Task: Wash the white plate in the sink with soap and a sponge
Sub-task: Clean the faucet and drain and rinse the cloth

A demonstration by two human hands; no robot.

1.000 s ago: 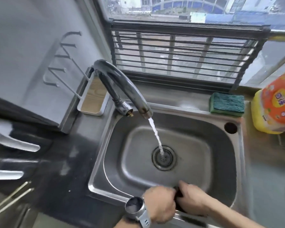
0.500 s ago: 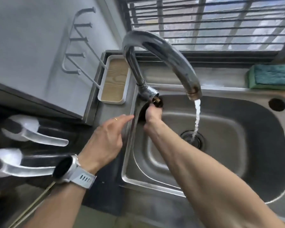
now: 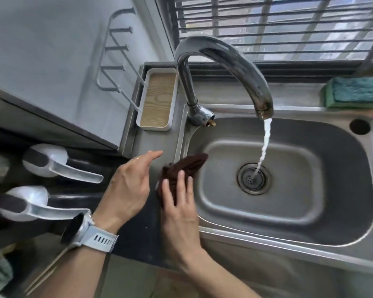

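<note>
Sponge [image 3: 354, 92] behind sink [image 3: 289, 237], well apart from fingers [image 3: 181, 179]

dark brown cloth [image 3: 184, 168], teal-green sponge [image 3: 354, 92]
</note>
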